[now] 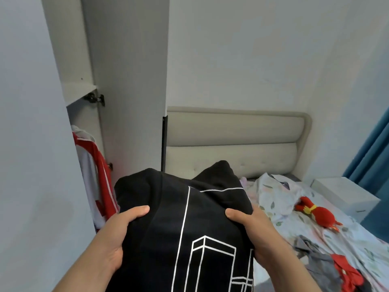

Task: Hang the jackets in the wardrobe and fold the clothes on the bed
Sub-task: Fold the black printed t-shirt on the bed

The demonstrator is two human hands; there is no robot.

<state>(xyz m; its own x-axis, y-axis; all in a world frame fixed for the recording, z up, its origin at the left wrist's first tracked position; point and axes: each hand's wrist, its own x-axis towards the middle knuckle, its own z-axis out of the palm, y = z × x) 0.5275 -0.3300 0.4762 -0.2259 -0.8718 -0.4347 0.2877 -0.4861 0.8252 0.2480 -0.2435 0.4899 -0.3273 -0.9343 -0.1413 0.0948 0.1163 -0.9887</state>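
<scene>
A black garment (189, 218) of soft, matte cloth, printed with thin white lines that form boxy, three-dimensional rectangles, is held up in front of the person, bunched into rounded humps along its top edge. The left hand (117, 234) grips its left side, thumb laid over the front of the cloth and the fingers hidden behind; the right hand (250, 232) clamps the right side the same way, thumb on top, fabric puckering beneath it. To the left stands the open wardrobe (80, 89), its panels smooth and pale grey with a dark metal hinge (95, 99) under a shelf, and inside it hangs a red and white jacket (94, 178) with white stripes along the sleeve. Behind the black cloth is the bed (315, 234), covered in a crumpled pale sheet with a faint leaf pattern, and its headboard (235, 140) is padded in beige with two fat horizontal rolls and tufted buttons below. On the sheet lie a plush red toy (317, 213) with yellow trim, and nearer the lower right a rumpled grey garment (315, 258) touching a red one (347, 272). A blue curtain (370, 157) hangs in folds at the right edge, beside a white boxy nightstand (345, 194).
</scene>
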